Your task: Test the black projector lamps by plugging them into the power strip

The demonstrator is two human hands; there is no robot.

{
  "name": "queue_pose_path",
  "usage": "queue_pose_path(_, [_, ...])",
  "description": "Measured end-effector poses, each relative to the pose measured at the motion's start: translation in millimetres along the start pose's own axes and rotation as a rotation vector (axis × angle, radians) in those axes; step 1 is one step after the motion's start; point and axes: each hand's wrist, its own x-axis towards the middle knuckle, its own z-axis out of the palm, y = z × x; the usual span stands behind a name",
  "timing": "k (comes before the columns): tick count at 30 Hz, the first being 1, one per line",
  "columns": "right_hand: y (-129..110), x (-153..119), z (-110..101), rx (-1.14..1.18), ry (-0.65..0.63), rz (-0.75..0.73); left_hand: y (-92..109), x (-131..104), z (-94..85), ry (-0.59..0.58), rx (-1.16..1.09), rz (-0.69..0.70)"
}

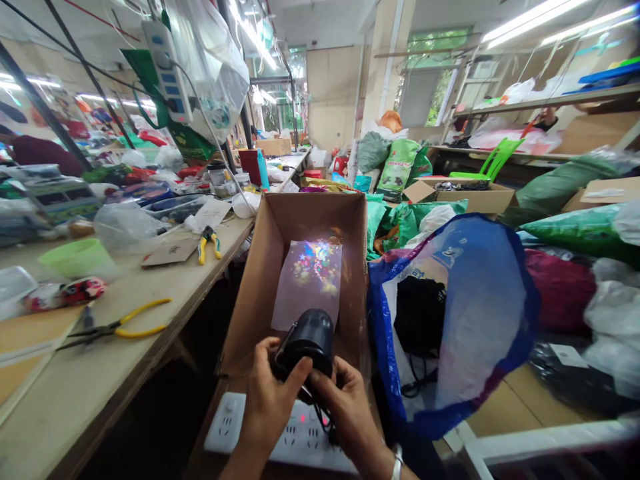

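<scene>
Between both hands is a black cylindrical projector lamp (311,337), tilted toward the inside of an open cardboard box (240,333). My left hand (273,387) grips its left side, thumb on the near end. My right hand (345,400) closes on its lower right side, fingertips at the rear edge. Coloured light spots fall on a white paper sheet (290,293) inside the box. Just under the hands lies a white power strip (227,423) with red lights lit. A dark cord (320,415) hangs below the lamp, partly hidden by my right hand.
On the workbench (125,373) at left lie yellow-handled pliers (143,320), yellow-green cutters (207,245) and a green bowl (75,259). At right stands an open blue-rimmed bag (480,320) holding black items. Sacks (400,167) and a green chair (500,160) are behind.
</scene>
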Motion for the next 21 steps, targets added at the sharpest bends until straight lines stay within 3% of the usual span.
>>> queue_pose_path(3, [2, 1, 2, -0.099, -0.059, -0.059, -1, -5, -1.4, -0.025, -0.286, -0.307])
queue_pose_path(8, [5, -1, 4, -0.326, -0.17, -0.115, 1, -9, -0.5, 0.08, -0.572, -0.457])
queue_pose_path(14, [14, -5, -12, -0.674, -0.185, -0.211, -12, -1, -3.5, 0.169, -0.332, -0.355])
queue_pose_path(17, [20, -4, -29, -0.78, -0.142, -0.263, -18, 1, -5.1, 0.157, -0.137, -0.264])
queue_pose_path(21, [28, -5, -59, -0.933, -0.118, -0.207, -25, 0, -4.4, 0.149, 0.035, -0.131])
